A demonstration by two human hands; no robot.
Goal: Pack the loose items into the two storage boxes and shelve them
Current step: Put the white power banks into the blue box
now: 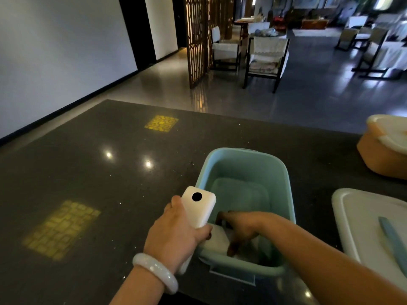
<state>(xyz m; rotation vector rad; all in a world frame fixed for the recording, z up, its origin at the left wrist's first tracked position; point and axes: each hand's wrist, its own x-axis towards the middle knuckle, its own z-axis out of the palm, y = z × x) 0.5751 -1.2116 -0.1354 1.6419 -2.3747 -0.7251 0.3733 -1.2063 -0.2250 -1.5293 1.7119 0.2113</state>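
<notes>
Spreading widest across the view: dark counter (92,172), speckled, carrying everything, with two yellow patterned patches on its surface. Sitting on it near the front edge: teal box (244,168), open-topped, mostly empty apart from items at its near end. Lying to the right, just beside the teal box: white lid (361,216), flat, with a teal strip (394,241) resting across it. Standing further back on the right, well apart from the teal box: orange box (378,155), already lidded in white.

Reaching down into the teal box's near end: right hand (240,227), fingers spread and pointing down, touching a white block (217,237) and other pale things that are too blurred to name; whether pinching or only pressing, cannot tell. Hovering over the teal box's left rim: left hand (176,234), fingers and thumb wrapped round a white power bank (198,208), its upper end with a black dot tilting up and away. Circling the left wrist: pale bangle (154,271).

Judging the step in hand: still packing the teal box, arranging what is already inside to make room. Judging the next move: lowering the power bank into the free space toward the far end, laying it flat, not dropping it on the right fingers, then fitting the lid and shelving.
</notes>
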